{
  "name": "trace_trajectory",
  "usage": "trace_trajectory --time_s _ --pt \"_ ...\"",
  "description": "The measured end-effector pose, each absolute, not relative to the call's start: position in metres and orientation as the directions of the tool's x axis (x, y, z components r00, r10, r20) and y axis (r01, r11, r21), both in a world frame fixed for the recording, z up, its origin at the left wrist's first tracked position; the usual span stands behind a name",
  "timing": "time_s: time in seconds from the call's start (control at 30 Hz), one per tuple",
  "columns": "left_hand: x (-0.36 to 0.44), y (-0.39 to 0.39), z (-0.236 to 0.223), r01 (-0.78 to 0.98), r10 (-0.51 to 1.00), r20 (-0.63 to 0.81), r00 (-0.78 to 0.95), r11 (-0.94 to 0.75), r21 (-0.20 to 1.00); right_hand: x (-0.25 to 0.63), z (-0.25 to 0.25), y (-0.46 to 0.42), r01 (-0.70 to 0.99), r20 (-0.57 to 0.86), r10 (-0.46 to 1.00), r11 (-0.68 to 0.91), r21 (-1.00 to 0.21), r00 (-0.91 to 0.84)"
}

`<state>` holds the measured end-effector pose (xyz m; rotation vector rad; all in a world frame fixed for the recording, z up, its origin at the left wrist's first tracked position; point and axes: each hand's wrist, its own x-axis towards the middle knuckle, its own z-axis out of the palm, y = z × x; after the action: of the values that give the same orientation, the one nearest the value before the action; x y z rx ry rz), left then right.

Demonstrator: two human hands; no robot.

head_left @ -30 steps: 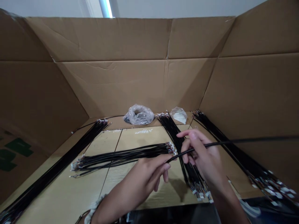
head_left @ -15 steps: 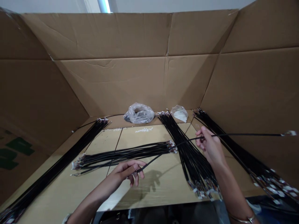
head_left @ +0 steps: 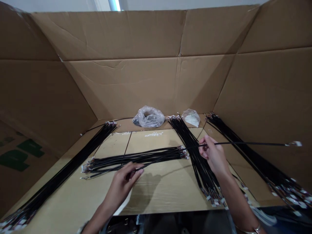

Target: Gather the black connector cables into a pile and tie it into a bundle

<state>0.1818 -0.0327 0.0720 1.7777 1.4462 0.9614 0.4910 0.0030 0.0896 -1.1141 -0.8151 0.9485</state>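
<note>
finds black cable gripped at two points: pinched between thumb and fingers of left hand, and between closed fingertips of right hand. runs crosswise, slanting gently away from left fingertips to right fingers, then nearly straight and level past them. points rightward with white connector, well outward of right fingers. cannot tell the opposite end, hidden at left hand. passes over crosswise bundle, just beyond left fingertips, and slanted bundle, close by right fingers. note open tabletop from left fingertips rightward to slanted bundle, bounded nearer by front edge. note side cardboard wall beyond right fingers.
</note>
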Motion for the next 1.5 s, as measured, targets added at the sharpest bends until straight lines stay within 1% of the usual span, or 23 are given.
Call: trace_trajectory --time_s 0.07,0.13,0.2,0.3,0.4,0.53,0.67,0.7,0.77,0.87,1.0,1.13,1.27,1.4,1.5 --pt "0.168 -0.033 0.073 0.515 0.983 0.163 0.081 -0.181 0.838 0.483 0.09 0.004 -0.206 0.049 0.939 0.126 -0.97 0.339" --pt "0.147 -0.032 0.077 0.51 0.987 0.159 -0.002 -0.136 0.85 0.476 0.089 0.006 -0.218 0.023 0.956 0.09 -0.972 0.293" --pt "0.121 -0.031 0.078 0.501 0.987 0.125 -0.1 -0.058 0.863 0.469 0.087 0.008 -0.249 -0.008 0.964 0.061 -0.967 0.267" --pt "0.081 -0.028 0.075 0.46 0.975 0.03 -0.221 0.078 0.884 0.458 0.082 0.013 -0.323 -0.051 0.971 0.028 -0.946 0.233" --pt "0.047 -0.025 0.066 0.357 0.939 0.015 -0.344 0.116 0.927 0.446 0.074 0.018 -0.4 -0.071 0.979 0.012 -0.916 0.193" --pt "0.021 -0.025 0.056 0.226 0.842 0.03 -0.538 0.11 0.968 0.433 0.059 0.022 -0.455 -0.104 0.964 0.019 -0.89 0.244" --pt "0.017 -0.023 0.046 0.289 0.77 0.093 -0.631 0.122 0.949 0.428 0.04 0.026 -0.426 -0.128 0.939 0.022 -0.904 0.32" --pt "0.018 -0.022 0.042 0.294 0.753 0.097 -0.651 0.132 0.947 0.427 0.035 0.027 -0.415 -0.125 0.932 0.029 -0.909 0.341" --pt "0.019 -0.018 0.034 0.24 0.718 0.056 -0.693 0.158 0.958 0.428 0.025 0.028 -0.396 -0.116 0.921 0.044 -0.917 0.372" --pt "0.017 -0.012 0.02 0.193 0.701 0.009 -0.713 0.184 0.964 0.429 0.015 0.029 -0.38 -0.115 0.917 0.043 -0.924 0.382" --pt "0.007 -0.006 0.008 0.258 0.698 0.045 -0.714 0.202 0.945 0.431 0.007 0.028 -0.397 -0.138 0.915 0.026 -0.917 0.379" --pt "0.002 -0.007 0.008 0.277 0.706 0.054 -0.706 0.205 0.939 0.431 0.0 0.026 -0.427 -0.174 0.903 0.012 -0.904 0.394" --pt "0.0 -0.007 0.01 0.238 0.699 0.016 -0.714 0.222 0.946 0.43 -0.005 0.026 -0.451 -0.191 0.884 0.025 -0.892 0.426" --pt "0.0 -0.007 0.01 0.232 0.695 0.001 -0.719 0.238 0.943 0.43 -0.005 0.027 -0.416 -0.163 0.868 0.055 -0.908 0.469" --pt "0.002 -0.006 0.01 0.25 0.702 0.013 -0.712 0.235 0.939 0.431 -0.003 0.027 -0.382 -0.162 0.865 0.037 -0.924 0.475"
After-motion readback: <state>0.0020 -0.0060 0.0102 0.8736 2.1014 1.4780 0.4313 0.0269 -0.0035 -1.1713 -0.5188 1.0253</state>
